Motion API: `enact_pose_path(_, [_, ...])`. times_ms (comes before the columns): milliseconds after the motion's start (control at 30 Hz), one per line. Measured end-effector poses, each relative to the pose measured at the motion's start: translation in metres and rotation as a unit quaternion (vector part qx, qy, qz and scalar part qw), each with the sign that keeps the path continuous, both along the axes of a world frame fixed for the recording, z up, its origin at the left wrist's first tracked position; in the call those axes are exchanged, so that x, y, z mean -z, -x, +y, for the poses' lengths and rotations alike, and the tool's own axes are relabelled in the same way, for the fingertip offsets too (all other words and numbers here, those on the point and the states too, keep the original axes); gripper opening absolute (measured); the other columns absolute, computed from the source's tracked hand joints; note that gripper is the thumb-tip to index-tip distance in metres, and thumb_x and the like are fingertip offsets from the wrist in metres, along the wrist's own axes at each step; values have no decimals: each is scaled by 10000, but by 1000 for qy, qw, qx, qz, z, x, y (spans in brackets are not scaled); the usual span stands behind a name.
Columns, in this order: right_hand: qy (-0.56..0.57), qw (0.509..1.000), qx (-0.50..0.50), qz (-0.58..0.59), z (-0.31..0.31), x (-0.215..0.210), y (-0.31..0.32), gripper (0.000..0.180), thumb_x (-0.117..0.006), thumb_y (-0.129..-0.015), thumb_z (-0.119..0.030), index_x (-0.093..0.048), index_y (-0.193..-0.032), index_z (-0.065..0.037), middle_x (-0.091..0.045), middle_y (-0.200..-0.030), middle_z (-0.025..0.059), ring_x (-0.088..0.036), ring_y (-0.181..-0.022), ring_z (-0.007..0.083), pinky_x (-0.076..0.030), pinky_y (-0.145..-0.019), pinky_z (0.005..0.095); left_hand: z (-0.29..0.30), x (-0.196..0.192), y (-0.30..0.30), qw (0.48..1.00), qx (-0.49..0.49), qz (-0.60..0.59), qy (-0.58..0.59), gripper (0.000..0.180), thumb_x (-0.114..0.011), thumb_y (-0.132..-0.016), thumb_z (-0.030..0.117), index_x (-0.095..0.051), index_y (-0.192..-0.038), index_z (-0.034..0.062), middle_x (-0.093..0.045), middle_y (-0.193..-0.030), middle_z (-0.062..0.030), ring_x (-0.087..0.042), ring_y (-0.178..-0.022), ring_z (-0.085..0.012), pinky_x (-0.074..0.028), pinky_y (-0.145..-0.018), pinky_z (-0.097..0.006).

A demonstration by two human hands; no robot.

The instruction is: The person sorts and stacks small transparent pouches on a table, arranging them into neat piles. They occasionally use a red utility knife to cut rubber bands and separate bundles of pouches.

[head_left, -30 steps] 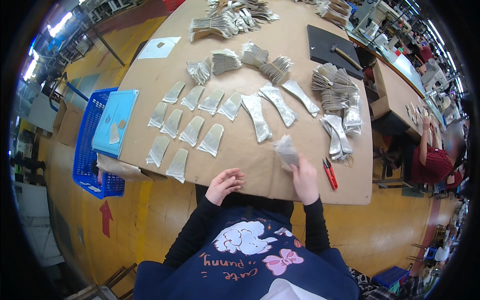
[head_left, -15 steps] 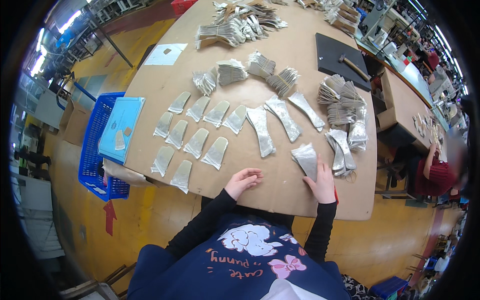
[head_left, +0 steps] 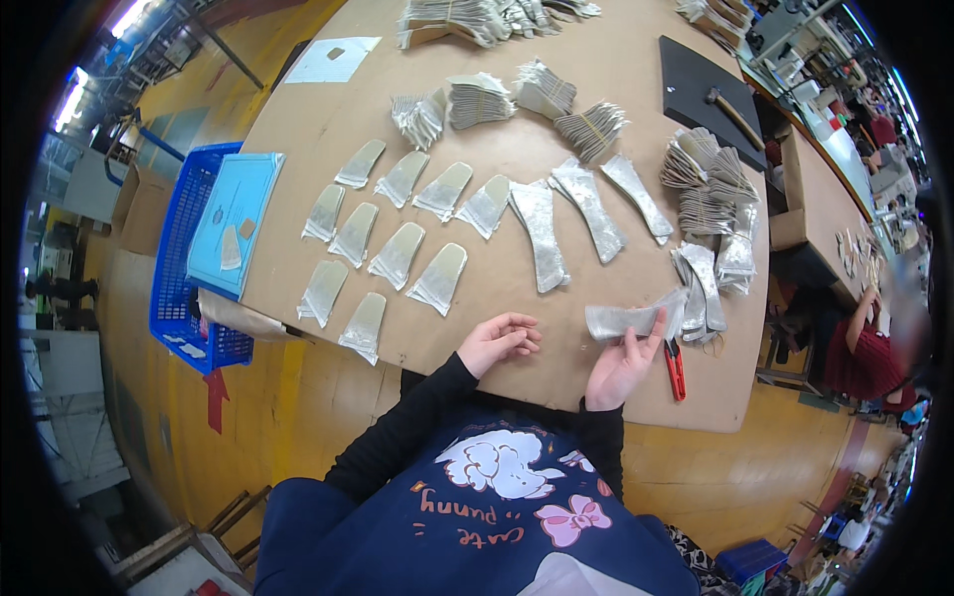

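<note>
My right hand (head_left: pixel 618 377) has turned palm up near the table's front edge. Its fingers hold a thin, silvery-grey flared cut piece (head_left: pixel 614 322), lifted and lying sideways across the fingertips. My left hand (head_left: pixel 497 343) rests just above the brown table (head_left: pixel 537 382), loosely bent, with nothing in it. Several silvery flared pieces (head_left: pixel 540 233) lie in a row ahead of the hands. To the left, short tapered pieces (head_left: pixel 437 280) with pale rounded tops are laid out in rows. A small stack of flared pieces (head_left: pixel 702 283) sits just beyond my right hand.
Red-handled snips (head_left: pixel 676 372) lie right of my right hand. Banded bundles (head_left: pixel 593 129) stand farther back. A hammer (head_left: pixel 733 116) lies on a black board (head_left: pixel 686 74). A blue basket (head_left: pixel 169 283) holding a light-blue board (head_left: pixel 238 214) adjoins the left edge. Another person (head_left: pixel 857 348) sits at right.
My right hand has turned from palm down to palm up, raising the flared piece off the table and swinging it sideways. The red-handled snips have come into full view. The view has shifted slightly.
</note>
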State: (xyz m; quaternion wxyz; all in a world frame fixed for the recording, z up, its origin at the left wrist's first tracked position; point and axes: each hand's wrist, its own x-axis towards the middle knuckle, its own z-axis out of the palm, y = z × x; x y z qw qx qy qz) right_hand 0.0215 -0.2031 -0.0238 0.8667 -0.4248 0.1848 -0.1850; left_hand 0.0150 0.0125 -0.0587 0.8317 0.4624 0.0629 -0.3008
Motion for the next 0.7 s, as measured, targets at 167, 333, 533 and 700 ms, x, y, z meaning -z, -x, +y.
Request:
enact_pose_path(167, [2, 999, -32, 30, 18, 3, -11, 758, -528, -921, 72, -206, -1566, -161, -372, -1459, 61, -448, -1230, 163, -277, -1144, 360, -1, -2, 1, 1000, -6, 15, -6, 338, -522, -1023, 150, -512, -1327, 3, -645, -1179, -128, -647, -1043, -170, -510, -907, -274])
enact_pose_path(333, [-46, 989, -125, 63, 1, -23, -8, 838, -558, -928, 24, -79, -1583, -184, -346, -1479, 109, -416, -1293, 192, -289, -1146, 387, 1, 1, -1, 1000, 1, -4, 11, 344, -537, -1024, 175, -519, -1324, 9, -654, -1165, -120, -652, -1018, -145, -514, -891, -261])
enact_pose_path(533, [55, 927, -323, 183, -8, -56, 8, 663, -566, -979, -103, -235, -1554, -116, -500, -1413, 200, -545, -1268, 258, -380, -1103, 375, 4, -1, -2, 1000, 6, 14, 17, 336, -528, -1029, 166, -514, -1323, 5, -654, -1162, -120, -655, -1008, -143, -517, -886, -260])
enact_pose_path(700, [470, 816, -331, 53, -13, -98, -1, 244, -544, -968, -33, -658, -1175, 29, -726, -1058, 95, -667, -1035, 203, -492, -916, 298, 4, -5, -4, 1000, 14, 17, -5, 340, -525, -1027, 160, -506, -1322, -8, -650, -1173, -132, -651, -1029, -162, -509, -894, -267])
